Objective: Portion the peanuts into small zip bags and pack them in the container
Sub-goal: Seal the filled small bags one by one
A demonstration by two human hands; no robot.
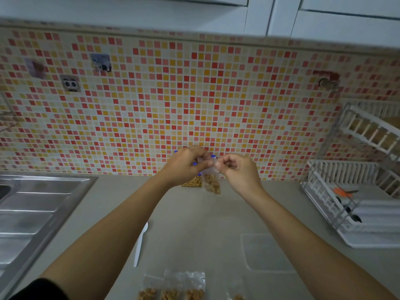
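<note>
Both hands are raised above the grey counter (pixel 194 224) and pinch the top edge of a small clear zip bag (pixel 211 184) that hangs down with peanuts in its lower half. My left hand (pixel 186 167) grips the bag's top from the left, and my right hand (pixel 238 173) grips it from the right. Behind the hands stands a peanut container (pixel 191 183) with a blue rim, mostly hidden. Several small bags with peanuts (pixel 173 289) lie in a row at the near edge. A clear flat lid (pixel 266 252) lies at the right.
A white plastic spoon (pixel 140 243) lies on the counter left of centre. A steel sink with drainboard (pixel 32 213) fills the left side. A white dish rack (pixel 357 191) stands at the right. The mosaic tiled wall (pixel 173 105) rises behind the counter.
</note>
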